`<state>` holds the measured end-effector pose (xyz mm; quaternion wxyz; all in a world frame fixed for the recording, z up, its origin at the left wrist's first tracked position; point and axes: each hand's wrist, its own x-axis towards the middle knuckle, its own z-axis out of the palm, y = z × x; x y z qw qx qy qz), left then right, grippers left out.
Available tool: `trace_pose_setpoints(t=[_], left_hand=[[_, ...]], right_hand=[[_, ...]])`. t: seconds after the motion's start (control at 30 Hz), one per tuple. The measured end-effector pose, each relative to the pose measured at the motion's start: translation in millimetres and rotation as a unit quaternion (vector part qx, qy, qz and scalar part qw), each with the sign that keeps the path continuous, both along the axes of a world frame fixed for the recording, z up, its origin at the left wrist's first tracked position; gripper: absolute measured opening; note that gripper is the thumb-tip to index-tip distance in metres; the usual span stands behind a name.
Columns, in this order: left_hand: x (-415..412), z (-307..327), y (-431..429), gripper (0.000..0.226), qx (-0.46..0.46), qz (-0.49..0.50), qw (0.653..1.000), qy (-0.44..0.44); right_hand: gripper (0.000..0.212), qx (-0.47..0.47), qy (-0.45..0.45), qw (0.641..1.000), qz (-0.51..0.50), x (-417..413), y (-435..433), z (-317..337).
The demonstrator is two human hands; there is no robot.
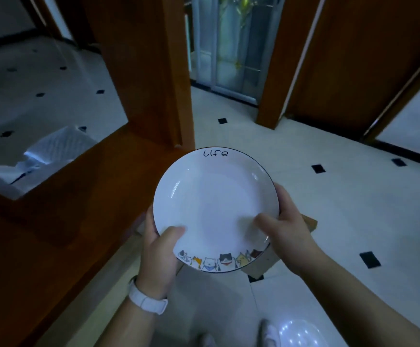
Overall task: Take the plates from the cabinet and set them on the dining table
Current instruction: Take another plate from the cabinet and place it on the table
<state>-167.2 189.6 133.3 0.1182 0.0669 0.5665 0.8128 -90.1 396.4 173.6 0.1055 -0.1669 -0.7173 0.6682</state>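
So I've got the plate (pixel 216 209) held out in front of me with both hands, up in the air over the floor (pixel 304 191), not resting on anything. It's a round, glossy white ceramic one with a thin dark rim line, "life" handwritten at the far edge and a row of little cartoon cats along the near edge. My left hand (pixel 157 256) has it by the lower-left rim, thumb lying on the top face and the other fingers curled under where I can't see them. My right hand (pixel 286 234) clamps the right rim the same way, thumb over the top surface, the rest wrapped around the outside edge. There's a white band (pixel 147 299) on my left wrist. Just under the plate a pale wooden stool (pixel 269 261) pokes out, mostly hidden by it. To the left, right beside the plate, runs the reddish-brown wooden table (pixel 61 221), smooth and shiny, and past it some crumpled white wrapping (pixel 51 154) sits lower down. The floor is pale glossy tile with small black diamond insets. Ahead there's a dark wood post (pixel 149 71), a glass door (pixel 231 43) behind it, and more brown wood panelling (pixel 354 58) on the right.
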Motion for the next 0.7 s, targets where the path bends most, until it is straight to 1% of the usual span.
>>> trace_pose_setpoints(t=[0.1, 0.2, 0.3, 0.4, 0.5, 0.7], left_hand=[[0, 4, 34, 0.055, 0.0, -0.067, 0.998, 0.013], [7, 6, 75, 0.056, -0.009, -0.133, 0.991, 0.016], [21, 7, 121, 0.055, -0.006, -0.189, 0.982, 0.025], [43, 12, 166, 0.06, -0.003, -0.245, 0.969, 0.037], [68, 17, 205, 0.061, -0.017, -0.289, 0.955, 0.057], [136, 29, 290, 0.06, -0.033, -0.345, 0.934, 0.081]], right_hand=[[0.06, 0.005, -0.002, 0.997, -0.075, 29, 20, 4], [0.06, 0.003, -0.006, 0.99, -0.142, 62, 45, 8], [0.059, -0.003, -0.003, 0.977, -0.212, 97, 73, 9], [0.055, -0.009, 0.005, 0.96, -0.279, 133, 98, 9], [0.055, -0.013, 0.012, 0.947, -0.322, 170, 124, 9], [0.053, -0.01, 0.015, 0.925, -0.38, 251, 188, 9]])
